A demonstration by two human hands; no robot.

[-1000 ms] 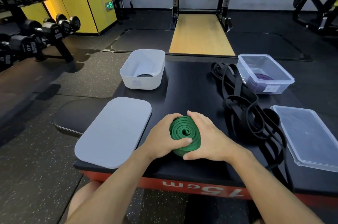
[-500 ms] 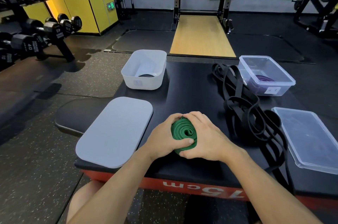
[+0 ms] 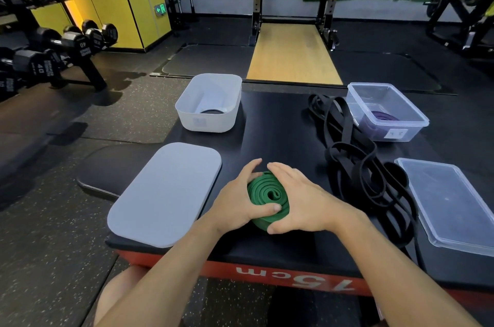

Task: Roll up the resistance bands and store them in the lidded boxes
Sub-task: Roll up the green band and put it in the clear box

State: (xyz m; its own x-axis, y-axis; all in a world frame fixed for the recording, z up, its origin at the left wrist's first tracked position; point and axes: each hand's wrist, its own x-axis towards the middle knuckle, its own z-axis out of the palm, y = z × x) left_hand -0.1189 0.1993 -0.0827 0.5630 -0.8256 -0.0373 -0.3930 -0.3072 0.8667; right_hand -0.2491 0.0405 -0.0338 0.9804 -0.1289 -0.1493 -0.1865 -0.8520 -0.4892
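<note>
A green resistance band (image 3: pixel 268 196), coiled into a tight roll, stands on the black platform (image 3: pixel 278 126) near its front edge. My left hand (image 3: pixel 240 199) grips the roll from the left, thumb across its near face. My right hand (image 3: pixel 302 199) cups it from the right, fingers curled over the far side. A tangle of black bands (image 3: pixel 355 155) lies loose to the right. An open white box (image 3: pixel 211 102) at the back left holds a dark rolled band. A clear box (image 3: pixel 387 111) at the back right holds a purple band.
A grey lid (image 3: pixel 165 193) lies flat at the platform's front left. A clear lid (image 3: pixel 451 203) lies at the front right edge. The platform's red front face reads 75cm. Dumbbell racks (image 3: pixel 48 56) stand far left on the gym floor.
Both hands have stayed around the green roll. It has turned slightly and been squeezed tighter, then the fingers of both hands spread a little over its far side.
</note>
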